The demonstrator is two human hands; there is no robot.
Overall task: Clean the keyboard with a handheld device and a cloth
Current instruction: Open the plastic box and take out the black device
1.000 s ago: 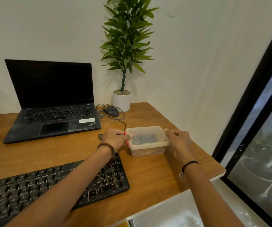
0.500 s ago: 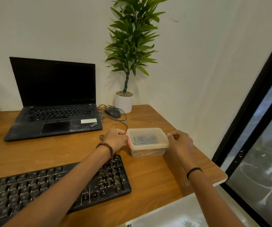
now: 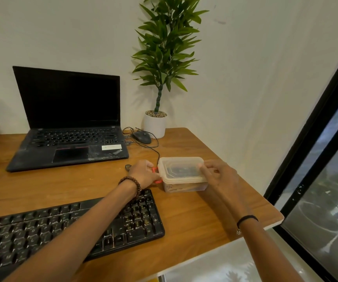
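A clear lidded plastic container (image 3: 182,173) sits on the wooden tabletop (image 3: 62,186), at about 1 o'clock from the black keyboard (image 3: 70,231). The left hand (image 3: 143,173) grips the container's left end at its red clip, and the right hand (image 3: 218,176) pinches the lid's right edge. Something dark lies inside, too blurred to identify. An open laptop (image 3: 70,119) stands at 11 o'clock.
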